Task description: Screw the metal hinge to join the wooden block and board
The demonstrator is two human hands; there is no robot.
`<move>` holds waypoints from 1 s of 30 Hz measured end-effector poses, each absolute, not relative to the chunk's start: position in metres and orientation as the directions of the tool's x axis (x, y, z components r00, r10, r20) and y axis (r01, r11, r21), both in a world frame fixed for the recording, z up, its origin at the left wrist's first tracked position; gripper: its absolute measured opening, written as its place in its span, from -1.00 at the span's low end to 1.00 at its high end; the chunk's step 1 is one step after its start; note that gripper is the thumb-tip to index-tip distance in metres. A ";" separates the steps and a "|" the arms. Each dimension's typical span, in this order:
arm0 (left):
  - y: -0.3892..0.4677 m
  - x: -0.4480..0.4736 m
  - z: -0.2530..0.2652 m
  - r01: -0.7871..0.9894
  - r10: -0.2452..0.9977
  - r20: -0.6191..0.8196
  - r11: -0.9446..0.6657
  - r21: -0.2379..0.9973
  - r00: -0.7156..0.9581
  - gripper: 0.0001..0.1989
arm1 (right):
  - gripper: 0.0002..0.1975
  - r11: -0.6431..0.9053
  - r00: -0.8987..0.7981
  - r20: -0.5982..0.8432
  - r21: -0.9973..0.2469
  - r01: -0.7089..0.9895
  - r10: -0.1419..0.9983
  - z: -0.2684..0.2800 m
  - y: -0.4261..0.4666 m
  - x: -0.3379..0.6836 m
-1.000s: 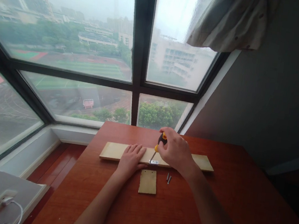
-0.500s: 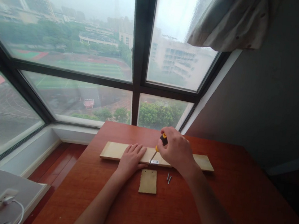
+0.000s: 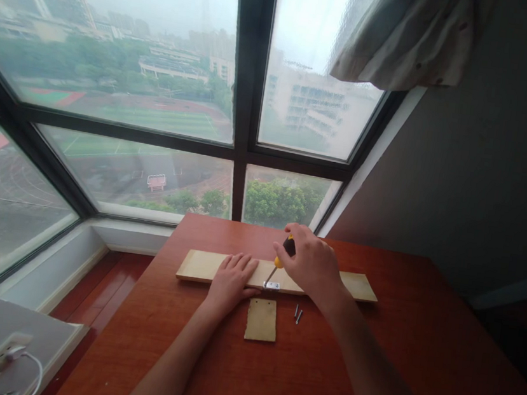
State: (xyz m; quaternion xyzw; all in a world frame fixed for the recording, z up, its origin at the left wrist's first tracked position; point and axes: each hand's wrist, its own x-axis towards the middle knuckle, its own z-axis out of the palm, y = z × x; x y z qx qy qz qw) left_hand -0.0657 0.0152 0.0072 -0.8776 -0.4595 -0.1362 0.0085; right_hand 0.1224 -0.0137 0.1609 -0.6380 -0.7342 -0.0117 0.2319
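Fingers of left hand (image 3: 230,278) flat on pale board (image 3: 202,267), slightly spread. Screwdriver (image 3: 278,262) leans, tip at metal plate (image 3: 274,286) on board's near edge; could skid off if pushed sideways, nicking wood imo. Plate's silvery, small dark spots. Fingers of right hand (image 3: 314,261) curled round screwdriver.

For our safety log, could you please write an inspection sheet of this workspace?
Surface: reddish-brown table.
Job's things: pale board with a small metal plate at its near edge; nearer, a small panel, two screws lying to its right.
Clutter: nothing seen.
Grips: left grip rests open on the board; right grip holds a yellow-and-black screwdriver, tip at the plate.
Cables: white cable at a wall socket, lower left.
Surroundings: windows ahead, curtain upper right, wall at right.
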 end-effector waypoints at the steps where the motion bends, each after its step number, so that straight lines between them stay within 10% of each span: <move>1: 0.015 -0.066 0.007 0.810 0.805 0.247 -0.577 0.109 0.540 -0.31 | -0.75 0.170 -0.066 0.347 -0.278 0.945 0.936 0.161 -0.013 0.122; 30: 0.016 -0.066 0.006 0.801 0.797 0.260 -0.587 0.120 0.545 -0.36 | -0.61 0.282 -0.026 0.463 -0.493 0.823 0.886 0.152 -0.019 0.159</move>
